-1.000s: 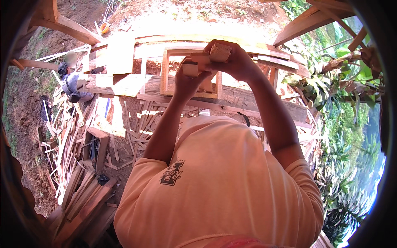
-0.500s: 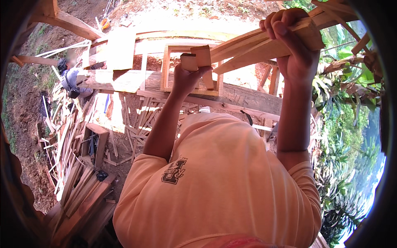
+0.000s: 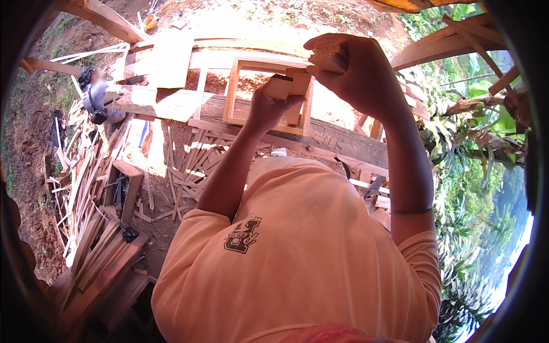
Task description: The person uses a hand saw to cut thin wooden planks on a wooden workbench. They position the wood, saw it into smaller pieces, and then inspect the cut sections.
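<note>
Over the bench, my left hand (image 3: 266,110) is closed round a piece of wood with a pale flat end (image 3: 278,88). A second, browner strip of wood (image 3: 299,82) stands against it, passing behind my thumb. Behind them lies a rectangular wooden frame (image 3: 230,94) on the bench. My right hand (image 3: 366,71) is raised to the right of the frame, its fingers wrapped round a wooden board (image 3: 330,57) with a rough end toward my left hand. The rest of that board is hidden by my hand.
A thick plank (image 3: 343,140) forms the bench top. A sunlit panel (image 3: 171,57) lies at far left, beside a person in grey (image 3: 100,103) with a black bag. Scrap strips (image 3: 86,183) and stacked timber (image 3: 106,257) cover the left ground. Roof beams (image 3: 446,46) cross upper right.
My right hand has moved left and turned, swinging the long board from lying across the view to pointing its end at my left hand. The left hand has shifted slightly right with its wood.
</note>
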`<state>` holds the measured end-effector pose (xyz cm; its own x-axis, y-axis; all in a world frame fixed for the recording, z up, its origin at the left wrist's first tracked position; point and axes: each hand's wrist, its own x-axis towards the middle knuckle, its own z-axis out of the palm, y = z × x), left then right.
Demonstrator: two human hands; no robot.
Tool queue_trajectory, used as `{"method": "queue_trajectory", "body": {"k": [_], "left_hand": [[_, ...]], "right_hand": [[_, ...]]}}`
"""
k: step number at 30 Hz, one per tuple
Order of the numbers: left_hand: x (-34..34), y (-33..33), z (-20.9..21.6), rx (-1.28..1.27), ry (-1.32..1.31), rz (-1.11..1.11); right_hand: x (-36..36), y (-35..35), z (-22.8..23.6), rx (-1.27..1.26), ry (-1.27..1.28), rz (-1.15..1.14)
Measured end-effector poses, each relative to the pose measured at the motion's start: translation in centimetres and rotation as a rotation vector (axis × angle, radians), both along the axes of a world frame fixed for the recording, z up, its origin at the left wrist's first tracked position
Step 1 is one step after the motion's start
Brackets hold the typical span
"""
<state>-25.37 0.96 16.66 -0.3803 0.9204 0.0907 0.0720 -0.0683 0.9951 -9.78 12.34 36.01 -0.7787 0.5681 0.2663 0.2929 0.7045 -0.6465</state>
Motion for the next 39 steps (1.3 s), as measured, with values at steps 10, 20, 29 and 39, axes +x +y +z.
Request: {"method": "queue_trajectory", "body": {"k": [10, 20, 29, 39], "left_hand": [[-0.1, -0.4, 0.8, -0.062, 0.010, 0.015], [-0.4, -0.3, -0.2, 0.007, -0.058, -0.031], [-1.0, -0.8, 0.2, -0.023, -0.028, -0.033], [-1.2, -0.5, -0.9, -0.043, -0.064, -0.009]], "right_hand": [[-0.6, -1.1, -1.5, 0.080, -0.035, 0.050], [-0.2, -2.4, -1.7, -0.091, 0.049, 0.013], [0.4, -2.2, -2.3, -0.065, -0.032, -0.020], [1.1, -2.7, -1.2, -0.116, 0.050, -0.045]]}}
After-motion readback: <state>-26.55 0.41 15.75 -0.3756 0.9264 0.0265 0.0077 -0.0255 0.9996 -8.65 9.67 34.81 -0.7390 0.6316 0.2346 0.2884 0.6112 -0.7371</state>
